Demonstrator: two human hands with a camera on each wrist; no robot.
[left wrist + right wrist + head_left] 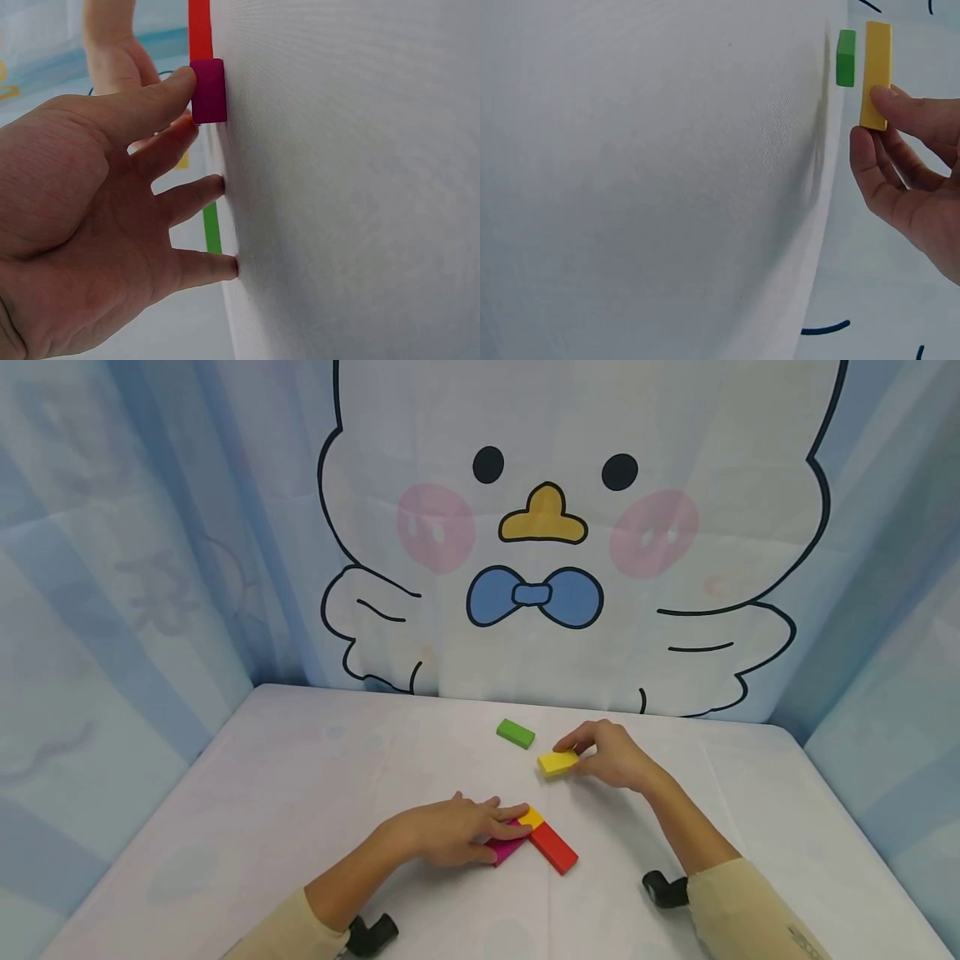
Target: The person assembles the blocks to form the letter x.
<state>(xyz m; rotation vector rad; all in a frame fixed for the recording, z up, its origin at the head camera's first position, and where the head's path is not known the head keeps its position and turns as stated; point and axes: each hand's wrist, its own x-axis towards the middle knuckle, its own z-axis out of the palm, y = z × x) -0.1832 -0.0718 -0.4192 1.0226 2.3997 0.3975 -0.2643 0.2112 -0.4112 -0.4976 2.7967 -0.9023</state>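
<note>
In the head view my right hand [613,760] pinches a yellow block [557,764] by one end, thumb against fingers. The right wrist view shows this yellow block [877,67] raised off the cloth. My left hand [457,831] lies over a magenta block [510,849], its fingers spread and fairly straight. Its index and middle fingertips reach an orange-yellow block [532,818]. In the left wrist view the thumb tip touches the magenta block [208,91]. A red block [555,847] meets the orange-yellow one at an angle, forming a corner with the magenta one.
Beyond the yellow block lies a green block [516,733] on the white table cloth [300,777]. A curtain with a cartoon character [540,652] hangs at the table's back edge, with blue and white curtains at both sides. Black devices [665,890] are worn at both wrists.
</note>
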